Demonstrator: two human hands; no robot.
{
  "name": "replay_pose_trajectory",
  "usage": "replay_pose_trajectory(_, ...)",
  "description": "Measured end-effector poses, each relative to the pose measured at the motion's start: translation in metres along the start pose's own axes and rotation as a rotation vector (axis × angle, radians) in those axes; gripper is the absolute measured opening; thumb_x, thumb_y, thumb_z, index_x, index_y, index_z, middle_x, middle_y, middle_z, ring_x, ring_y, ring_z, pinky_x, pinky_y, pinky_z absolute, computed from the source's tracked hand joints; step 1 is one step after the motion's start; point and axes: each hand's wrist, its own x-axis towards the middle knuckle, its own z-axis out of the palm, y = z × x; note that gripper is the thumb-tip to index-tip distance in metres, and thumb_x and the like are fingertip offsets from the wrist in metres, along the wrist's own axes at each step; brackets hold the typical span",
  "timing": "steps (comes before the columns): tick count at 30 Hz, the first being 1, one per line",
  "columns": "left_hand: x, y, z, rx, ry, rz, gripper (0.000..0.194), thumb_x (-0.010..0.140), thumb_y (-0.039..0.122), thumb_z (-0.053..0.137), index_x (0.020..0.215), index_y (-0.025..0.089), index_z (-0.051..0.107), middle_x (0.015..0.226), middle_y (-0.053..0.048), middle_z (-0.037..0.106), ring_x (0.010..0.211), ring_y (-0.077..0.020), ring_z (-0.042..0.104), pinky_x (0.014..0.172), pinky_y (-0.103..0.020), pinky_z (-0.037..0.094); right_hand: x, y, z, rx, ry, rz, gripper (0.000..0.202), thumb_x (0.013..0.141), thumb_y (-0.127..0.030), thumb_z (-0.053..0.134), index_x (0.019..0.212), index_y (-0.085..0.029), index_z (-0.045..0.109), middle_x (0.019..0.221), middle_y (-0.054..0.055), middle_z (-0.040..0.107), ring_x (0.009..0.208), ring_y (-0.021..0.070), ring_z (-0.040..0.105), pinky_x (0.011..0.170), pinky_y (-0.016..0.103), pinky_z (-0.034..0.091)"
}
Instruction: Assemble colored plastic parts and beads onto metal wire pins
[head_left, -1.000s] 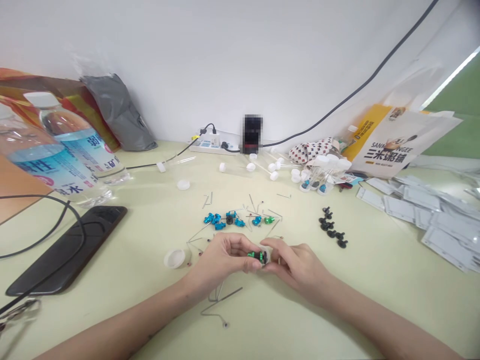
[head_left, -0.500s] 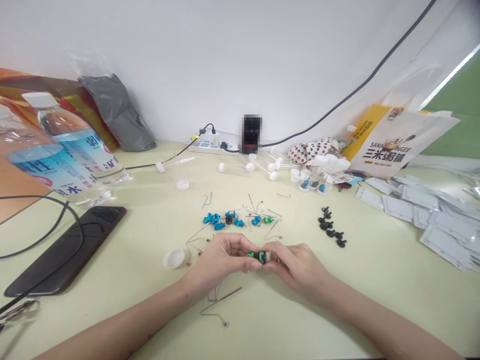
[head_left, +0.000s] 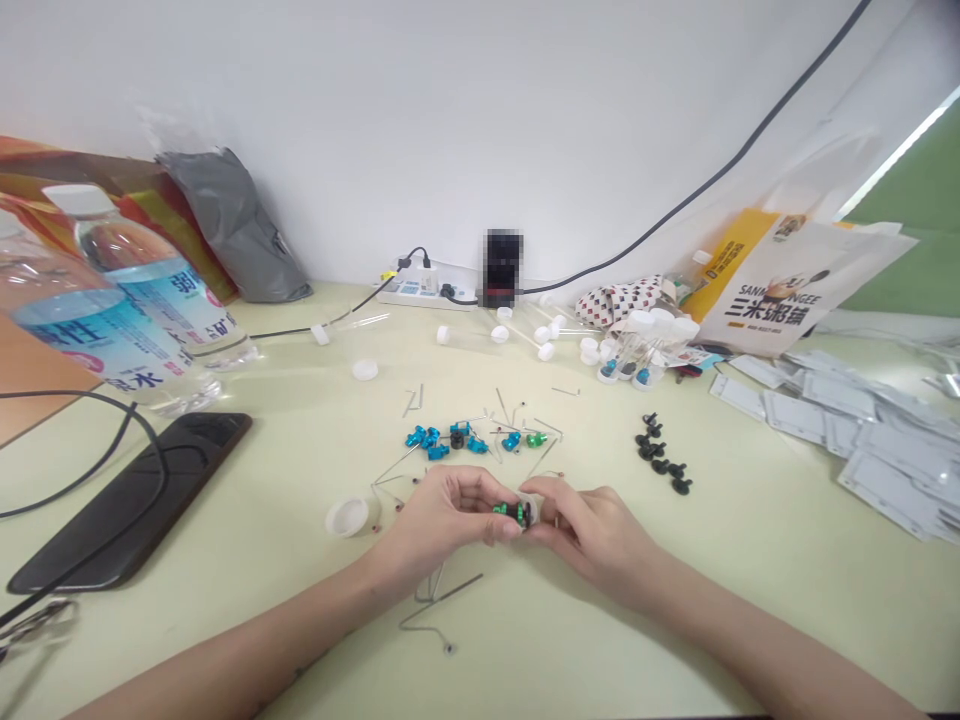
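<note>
Above the middle of the table my left hand (head_left: 461, 510) is closed, thumb and fingers pinching a small green and black part (head_left: 511, 513). My right hand (head_left: 589, 525) meets it from the right, closed on a pale translucent piece (head_left: 535, 508) that sits against the part's black end. The fingers cover much of both pieces, so their full shape is hidden. Just beyond the hands lie several blue metal parts (head_left: 438, 452), a loose green part (head_left: 536, 440) and thin bent metal rods (head_left: 390, 478). A white cap (head_left: 347, 517) lies left of my left wrist.
Several black thumbscrew-like pieces (head_left: 658, 466) lie to the right, beside a pile of white cards (head_left: 892, 450). Clear tubes with white caps (head_left: 641, 350) stand at the back. A phone (head_left: 135, 500) and water bottles (head_left: 172, 290) occupy the left. More bent rods (head_left: 442, 605) lie near my left forearm.
The right fingers have shifted slightly, and more of the pale translucent piece shows around the black end. My left hand stays nearly still with the green and black part.
</note>
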Motion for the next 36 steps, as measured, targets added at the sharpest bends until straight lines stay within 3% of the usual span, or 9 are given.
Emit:
replay_pose_trajectory(13,0.0007,-0.0011,-0.0013,0.001,-0.018,-0.005,0.021,0.061,0.018,0.079,0.079,0.014,0.070,0.071,-0.002,0.070,0.063,-0.0103,0.059,0.061,-0.021,0.046,0.0007,-0.0014,-0.0037,0.022,-0.061,-0.005,0.023,0.096,-0.033,0.037,0.105,-0.018,0.052,0.071,0.001,0.065,0.055,0.0111,0.059,0.053,0.020,0.039)
replay_pose_trajectory(20,-0.0003,-0.0014,-0.0007,-0.010,-0.018,-0.010,0.022,0.062,0.018,0.079,0.080,0.013,0.069,0.071,-0.003,0.070,0.064,-0.0107,0.060,0.062,-0.021,0.046,0.0023,-0.0011,-0.0032,0.052,-0.006,-0.043,0.024,0.096,-0.036,0.037,0.102,-0.018,0.052,0.073,0.000,0.066,0.057,0.0101,0.060,0.053,0.019,0.040)
replay_pose_trajectory(27,0.0013,-0.0015,-0.0015,-0.001,-0.021,0.007,0.021,0.062,0.018,0.079,0.080,0.013,0.069,0.073,-0.003,0.070,0.062,-0.0096,0.059,0.061,-0.021,0.046,-0.0002,-0.0001,-0.0021,0.011,-0.042,0.005,0.022,0.096,-0.033,0.038,0.106,-0.019,0.050,0.070,-0.001,0.066,0.055,0.0111,0.059,0.054,0.020,0.039)
replay_pose_trajectory(36,0.0008,-0.0017,-0.0013,0.001,-0.022,-0.001,0.021,0.062,0.018,0.079,0.080,0.013,0.069,0.071,-0.002,0.070,0.063,-0.0097,0.060,0.062,-0.020,0.046,0.0009,0.0009,-0.0021,0.037,-0.035,-0.039,0.024,0.096,-0.033,0.037,0.102,-0.018,0.054,0.075,0.001,0.067,0.058,0.0111,0.061,0.055,0.020,0.041)
